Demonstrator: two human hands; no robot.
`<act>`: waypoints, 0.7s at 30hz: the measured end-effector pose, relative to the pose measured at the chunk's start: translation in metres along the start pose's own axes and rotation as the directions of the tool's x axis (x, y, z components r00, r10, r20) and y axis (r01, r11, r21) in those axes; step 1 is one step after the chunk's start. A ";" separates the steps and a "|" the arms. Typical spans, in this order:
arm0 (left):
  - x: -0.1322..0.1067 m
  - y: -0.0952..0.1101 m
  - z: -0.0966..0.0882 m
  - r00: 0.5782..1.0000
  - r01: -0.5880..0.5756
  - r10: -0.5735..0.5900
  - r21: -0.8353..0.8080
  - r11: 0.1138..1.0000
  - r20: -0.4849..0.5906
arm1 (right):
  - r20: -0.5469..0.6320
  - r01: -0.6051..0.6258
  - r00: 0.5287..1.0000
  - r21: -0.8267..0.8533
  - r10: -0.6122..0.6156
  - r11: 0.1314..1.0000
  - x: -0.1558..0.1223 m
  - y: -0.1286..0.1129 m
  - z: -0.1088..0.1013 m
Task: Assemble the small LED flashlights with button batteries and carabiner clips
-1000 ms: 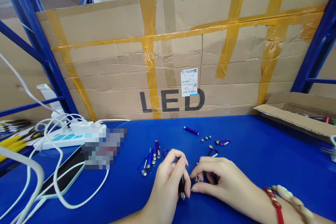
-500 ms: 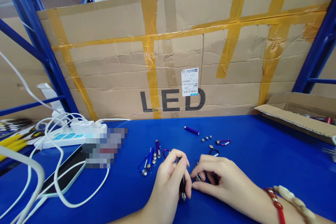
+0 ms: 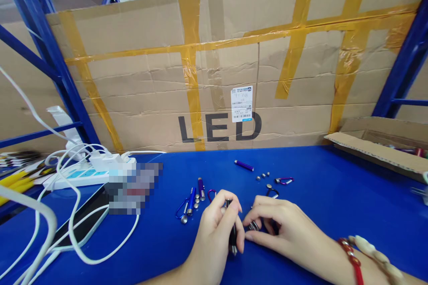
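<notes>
Two hands are low on the blue tabletop (image 3: 334,196), both mine, and they almost meet in the middle. My left hand (image 3: 216,231) is closed around a thin black keychain torch (image 3: 231,237), which stands nearly upright between my thumb and fingers, its lower end close to the tabletop. My right hand (image 3: 279,227) is curled with the fingers bent down, and the thumb and forefinger pinch a small silver part (image 3: 253,226) just beside the black torch; what kind of part it is I cannot tell. On my right wrist there is a red bracelet (image 3: 351,258). Behind my left hand lie a blue torch (image 3: 191,200) with a blue carabiner, and a purple torch (image 3: 201,187) near it, with some little silver pieces between them. Farther back a purple tube (image 3: 243,165) lies alone, and to its right are more silver pieces (image 3: 263,175) and a purple carabiner (image 3: 284,181). At the left is a white power strip (image 3: 83,174) with white cables. A taped cardboard sheet (image 3: 150,75) printed LED stands behind everything.
</notes>
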State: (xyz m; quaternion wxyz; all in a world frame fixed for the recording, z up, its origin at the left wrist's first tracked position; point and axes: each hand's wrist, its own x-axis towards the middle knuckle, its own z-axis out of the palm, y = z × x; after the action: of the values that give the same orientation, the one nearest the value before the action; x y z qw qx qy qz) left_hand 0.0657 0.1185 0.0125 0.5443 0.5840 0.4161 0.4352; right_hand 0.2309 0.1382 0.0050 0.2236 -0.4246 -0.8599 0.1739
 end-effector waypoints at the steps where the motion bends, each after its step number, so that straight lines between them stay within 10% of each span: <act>1: 0.000 0.000 0.000 1.000 -0.001 0.001 0.001 1.000 0.002 | -0.002 -0.002 1.000 -0.001 0.002 1.000 0.000 0.000 0.000; 21: 0.000 0.002 0.000 1.000 -0.018 0.019 -0.098 0.995 0.006 | -0.044 0.075 0.996 0.034 -0.074 0.997 0.005 0.014 0.003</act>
State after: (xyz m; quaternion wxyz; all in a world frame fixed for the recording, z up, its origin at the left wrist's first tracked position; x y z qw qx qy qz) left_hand 0.0662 0.1186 0.0147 0.5696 0.5622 0.3869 0.4580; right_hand 0.2356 0.1495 -0.0035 0.2559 -0.3917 -0.8669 0.1717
